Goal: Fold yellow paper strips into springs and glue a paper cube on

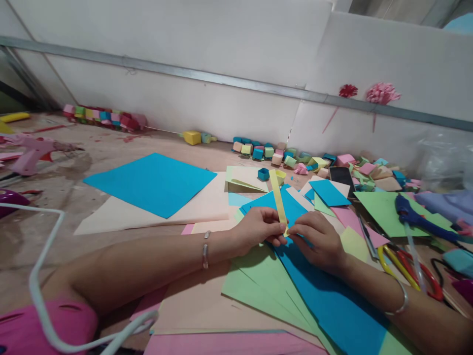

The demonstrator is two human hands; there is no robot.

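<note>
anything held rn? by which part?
Yellow paper strip, by its near end: the left hand pinches it there. The right hand's fingertips are at that same end; whether they grip, can't tell.

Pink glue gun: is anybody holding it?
No, the left hand and right hand are at the yellow strip, away from the pink glue gun.

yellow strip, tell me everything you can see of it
The yellow strip is long, narrow and straight-edged, and looks like paper. It slants up and slightly leftward in the picture. The left hand pinches its near end, and the right hand has its fingertips at that end too. Whether that end is folded is too small to tell.
</note>
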